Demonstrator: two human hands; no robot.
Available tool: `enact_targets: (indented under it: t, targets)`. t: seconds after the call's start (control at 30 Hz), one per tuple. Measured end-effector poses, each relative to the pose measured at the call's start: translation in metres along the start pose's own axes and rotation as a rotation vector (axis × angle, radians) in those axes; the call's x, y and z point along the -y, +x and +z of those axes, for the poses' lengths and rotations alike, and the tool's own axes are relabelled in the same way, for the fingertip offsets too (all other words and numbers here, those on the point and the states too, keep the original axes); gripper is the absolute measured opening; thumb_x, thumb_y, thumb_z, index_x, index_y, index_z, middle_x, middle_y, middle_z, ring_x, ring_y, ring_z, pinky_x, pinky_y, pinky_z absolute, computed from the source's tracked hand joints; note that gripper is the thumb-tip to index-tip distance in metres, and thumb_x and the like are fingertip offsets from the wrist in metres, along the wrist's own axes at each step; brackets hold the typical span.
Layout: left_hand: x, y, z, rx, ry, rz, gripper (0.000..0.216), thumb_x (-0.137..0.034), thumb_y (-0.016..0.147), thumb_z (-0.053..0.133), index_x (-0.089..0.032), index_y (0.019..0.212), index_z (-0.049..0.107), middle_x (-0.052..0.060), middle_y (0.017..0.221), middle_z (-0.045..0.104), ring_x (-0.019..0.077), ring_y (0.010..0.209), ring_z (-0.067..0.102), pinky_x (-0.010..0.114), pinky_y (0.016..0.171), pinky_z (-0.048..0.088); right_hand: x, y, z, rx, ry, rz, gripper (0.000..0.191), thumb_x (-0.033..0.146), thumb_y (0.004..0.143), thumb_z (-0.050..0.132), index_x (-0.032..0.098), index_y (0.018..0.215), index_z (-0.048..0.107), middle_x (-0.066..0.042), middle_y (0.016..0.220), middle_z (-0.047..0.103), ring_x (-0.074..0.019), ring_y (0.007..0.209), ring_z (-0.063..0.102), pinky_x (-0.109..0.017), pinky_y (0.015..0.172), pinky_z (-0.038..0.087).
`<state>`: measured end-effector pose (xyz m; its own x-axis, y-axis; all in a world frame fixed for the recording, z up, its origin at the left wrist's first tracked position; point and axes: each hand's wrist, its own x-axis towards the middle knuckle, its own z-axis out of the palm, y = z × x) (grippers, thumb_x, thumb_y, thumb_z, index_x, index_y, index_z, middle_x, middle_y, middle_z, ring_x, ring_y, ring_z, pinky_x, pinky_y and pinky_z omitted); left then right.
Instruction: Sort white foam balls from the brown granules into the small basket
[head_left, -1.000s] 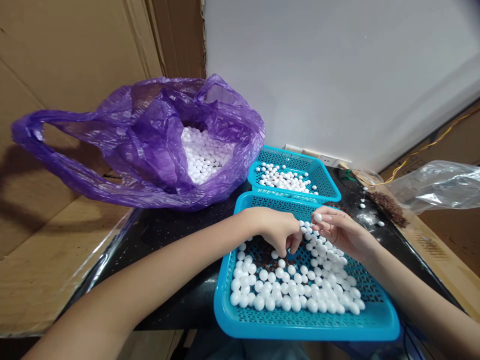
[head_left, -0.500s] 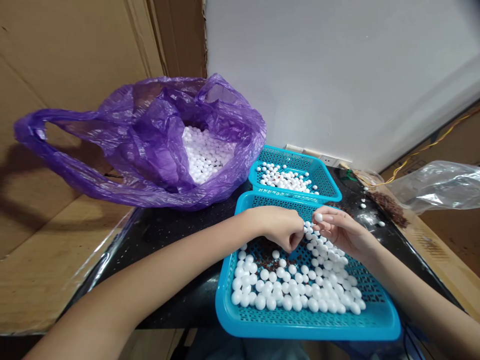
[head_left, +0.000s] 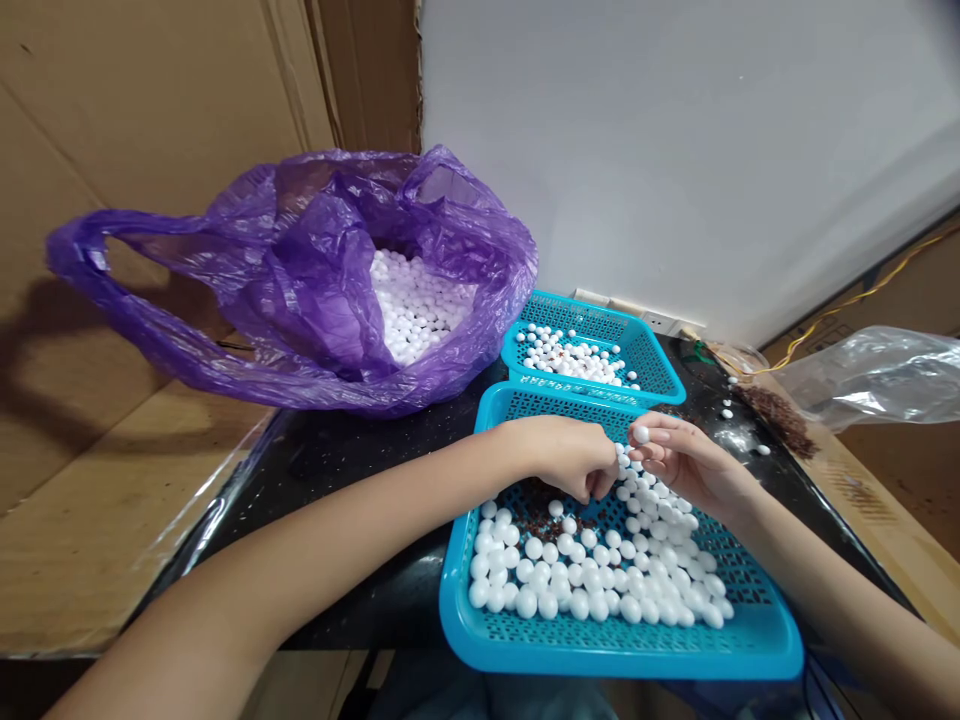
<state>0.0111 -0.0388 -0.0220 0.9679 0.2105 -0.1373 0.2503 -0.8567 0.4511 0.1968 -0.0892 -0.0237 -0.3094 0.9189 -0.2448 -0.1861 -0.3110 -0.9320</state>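
Above the near blue basket (head_left: pixel 622 660), the left hand (head_left: pixel 589 458) has edged closer to the right hand (head_left: pixel 686 460), leaving the white ball (head_left: pixel 641 434) pinched in the latter's fingertips within easier reach (whether the left's curled fingers grip anything, one cannot tell).

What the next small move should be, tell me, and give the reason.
Probably bring the left hand up to the white ball: the right hand holds that ball at its fingertips, and the left hand is close by, fingers curled down over the near blue basket.
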Motion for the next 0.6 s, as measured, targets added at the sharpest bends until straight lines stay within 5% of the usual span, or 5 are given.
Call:
enact_targets:
  t: [0.6]
  targets:
    - [-0.0068,-0.0049,-0.0038,0.055,0.000,-0.021,0.014,-0.013,0.068,0.059,-0.019,0.073,0.071,-0.001,0.069,0.069,0.0108,0.054,0.052,0.021,0.045,0.032,-0.0015,-0.0004,0.0003,-0.036,-0.058,-0.002,0.017,0.030,0.067,0.080,0.017,0.076,0.071,-0.001,0.076,0.064,-0.0134,0.069,0.065,-0.014,0.061,0.053]
